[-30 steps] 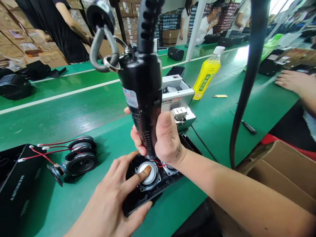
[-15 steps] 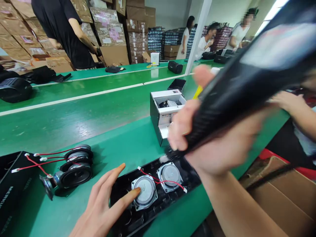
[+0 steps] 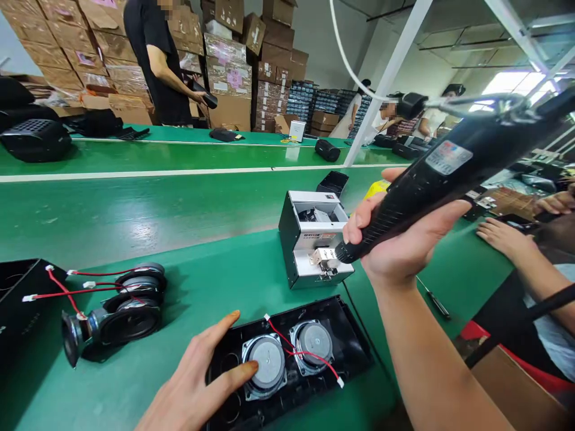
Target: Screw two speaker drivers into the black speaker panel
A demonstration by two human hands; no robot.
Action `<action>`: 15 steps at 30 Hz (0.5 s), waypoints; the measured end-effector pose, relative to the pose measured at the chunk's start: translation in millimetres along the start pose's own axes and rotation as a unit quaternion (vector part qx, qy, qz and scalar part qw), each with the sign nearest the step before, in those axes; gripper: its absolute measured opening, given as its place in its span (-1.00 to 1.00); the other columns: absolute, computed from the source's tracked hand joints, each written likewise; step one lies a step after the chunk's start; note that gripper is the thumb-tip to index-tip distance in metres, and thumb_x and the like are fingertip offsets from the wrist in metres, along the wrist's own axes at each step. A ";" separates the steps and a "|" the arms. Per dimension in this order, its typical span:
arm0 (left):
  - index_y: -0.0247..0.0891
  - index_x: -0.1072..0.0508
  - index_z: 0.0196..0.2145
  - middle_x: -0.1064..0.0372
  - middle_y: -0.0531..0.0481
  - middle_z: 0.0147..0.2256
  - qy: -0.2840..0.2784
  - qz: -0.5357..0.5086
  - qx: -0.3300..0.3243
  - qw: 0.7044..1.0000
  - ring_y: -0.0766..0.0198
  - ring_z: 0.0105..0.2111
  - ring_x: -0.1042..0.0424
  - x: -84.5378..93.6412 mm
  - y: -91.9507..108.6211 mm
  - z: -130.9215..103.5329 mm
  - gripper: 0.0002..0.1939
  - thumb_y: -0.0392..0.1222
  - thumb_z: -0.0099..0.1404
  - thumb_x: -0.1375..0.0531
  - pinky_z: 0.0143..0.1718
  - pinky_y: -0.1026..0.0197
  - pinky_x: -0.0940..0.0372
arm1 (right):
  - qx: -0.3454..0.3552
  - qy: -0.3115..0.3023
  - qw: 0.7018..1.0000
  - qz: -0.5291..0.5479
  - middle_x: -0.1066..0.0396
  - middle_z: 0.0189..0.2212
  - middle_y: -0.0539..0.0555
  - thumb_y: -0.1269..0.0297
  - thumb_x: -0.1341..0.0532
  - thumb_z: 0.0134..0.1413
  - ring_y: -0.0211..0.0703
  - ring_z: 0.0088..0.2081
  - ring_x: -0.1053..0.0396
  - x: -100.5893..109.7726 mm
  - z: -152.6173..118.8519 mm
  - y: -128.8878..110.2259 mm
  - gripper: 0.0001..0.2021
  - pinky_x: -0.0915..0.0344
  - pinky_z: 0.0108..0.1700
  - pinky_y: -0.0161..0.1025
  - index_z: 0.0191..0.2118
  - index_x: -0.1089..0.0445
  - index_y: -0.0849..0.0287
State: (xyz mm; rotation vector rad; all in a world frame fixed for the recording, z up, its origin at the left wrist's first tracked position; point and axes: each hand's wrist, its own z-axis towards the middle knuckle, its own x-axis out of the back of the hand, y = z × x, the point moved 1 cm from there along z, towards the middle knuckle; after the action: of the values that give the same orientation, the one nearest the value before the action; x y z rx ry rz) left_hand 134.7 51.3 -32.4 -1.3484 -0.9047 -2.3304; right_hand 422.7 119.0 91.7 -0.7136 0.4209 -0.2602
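Observation:
My right hand (image 3: 399, 242) is wrapped around a black electric screwdriver (image 3: 431, 173). Its nose is at the front outlet of a screw feeder (image 3: 309, 263), a grey and black box; whether the bit touches is hard to see. My left hand (image 3: 202, 371) lies with thumb and forefinger apart over the left end of a black speaker housing (image 3: 345, 353). The thumb rests on the left speaker driver (image 3: 267, 362); the other fingers are partly hidden. Beside it sits the right driver (image 3: 317, 341). Red wires (image 3: 309, 354) with white plugs run across it.
Several loose speaker drivers (image 3: 135, 311) with red leads stand at left, near a black casing (image 3: 27, 311). A small screwdriver (image 3: 433, 299) lies on the right. A co-worker's hand (image 3: 503, 239) is at far right. Behind runs a green conveyor (image 3: 179, 203).
My right hand has carried the electric screwdriver from above the right driver to the screw feeder's front. My left hand stays at the left driver. The view has tilted up.

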 end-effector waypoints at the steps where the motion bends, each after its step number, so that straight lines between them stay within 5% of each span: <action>1: 0.11 -0.41 0.15 0.04 -0.01 0.43 0.003 -0.002 0.004 1.000 -0.07 0.24 -0.32 -0.1 -0.2 -0.5 -0.50 -0.15 0.26 -0.27 0.00 0.04 -0.51 | -0.005 -0.002 1.000 -0.003 -0.24 -0.66 -0.12 -0.48 0.00 0.16 -0.25 -0.75 -0.14 0.7 -1.2 0.8 -0.32 -0.10 -0.75 -0.33 -0.08 -0.35 0.09; 9: -0.01 -0.37 0.12 0.22 -0.14 0.47 0.010 -0.023 0.017 1.000 -0.13 0.28 -0.26 -4.2 5.2 -7.6 -0.45 -0.08 0.17 -0.34 0.05 -0.01 -0.46 | -0.027 -0.011 1.000 0.001 -0.25 -0.68 -0.15 -0.51 -0.04 0.09 -0.22 -0.77 -0.12 6.7 -6.4 3.5 -0.26 -0.10 -0.79 -0.30 0.01 -0.33 0.09; 15: 0.01 -0.35 0.14 0.30 -0.10 0.48 -0.023 -0.041 0.033 0.998 -0.15 0.33 -0.19 5.8 10.3 -7.6 -0.39 -0.23 0.14 -0.35 0.08 -0.08 -0.46 | -0.049 -0.015 0.999 0.008 -0.27 -0.68 -0.14 -0.49 -0.19 -0.06 -0.23 -0.76 -0.12 13.1 -3.3 -23.4 -0.27 -0.09 -0.78 -0.31 0.01 -0.42 0.01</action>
State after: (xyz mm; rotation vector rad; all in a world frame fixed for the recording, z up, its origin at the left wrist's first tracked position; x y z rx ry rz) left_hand 132.2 38.8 -26.4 -1.3665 -1.0605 -2.3157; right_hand 430.7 95.3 101.7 -0.8079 0.4134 -0.2142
